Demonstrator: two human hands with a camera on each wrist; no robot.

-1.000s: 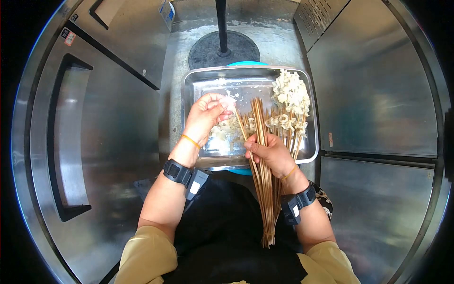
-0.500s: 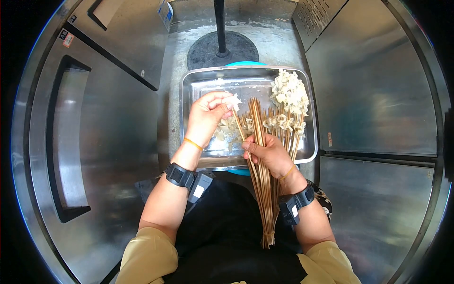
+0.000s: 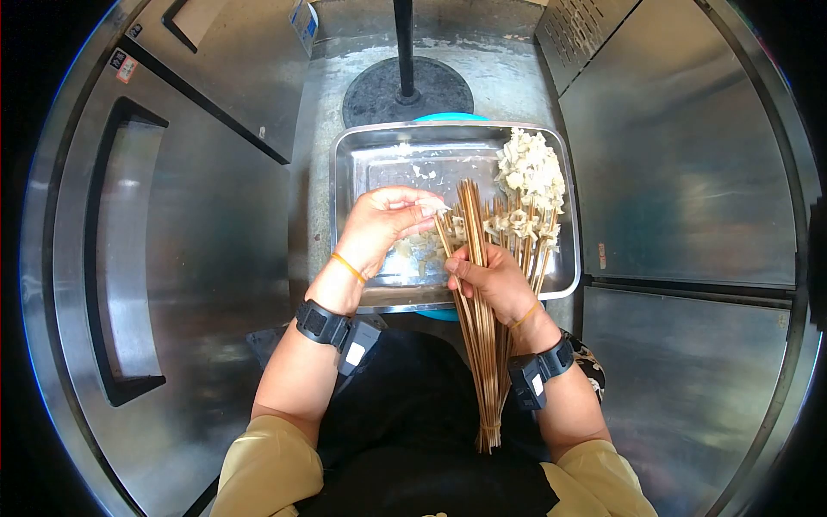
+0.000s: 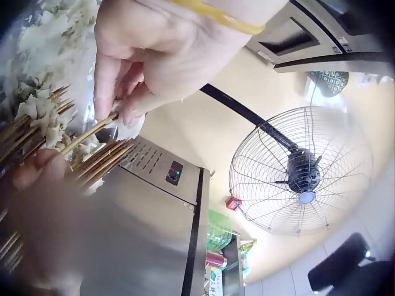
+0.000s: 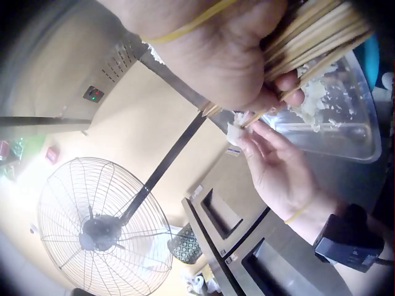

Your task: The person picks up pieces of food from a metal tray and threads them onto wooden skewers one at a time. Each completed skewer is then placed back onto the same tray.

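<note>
In the head view my left hand (image 3: pixel 379 226) pinches a small pale, soft food piece at the tip of one bamboo skewer. The right wrist view shows that white piece (image 5: pixel 236 131) right at the skewer's point, between thumb and fingers. My right hand (image 3: pixel 493 280) grips a thick bundle of bamboo skewers (image 3: pixel 487 370), with the single skewer (image 4: pixel 86 137) held apart by thumb and fingertips. Beyond the hands is a metal tray (image 3: pixel 340 168). Loaded skewers lie at its right side, with folded pale pieces (image 3: pixel 521 226) near their tips.
A heap of pale pieces (image 3: pixel 530 168) fills the tray's far right corner. Part of a blue container (image 3: pixel 452 115) shows under the tray. Steel cabinets (image 3: pixel 207 233) stand on both sides. Behind the tray is a round black stand base (image 3: pixel 370 95) with a pole; a fan (image 4: pixel 302 169) appears in the wrist views.
My left hand has come down and to the right, bringing the pale piece onto the tip of the single skewer. The right hand and its bundle have hardly moved.
</note>
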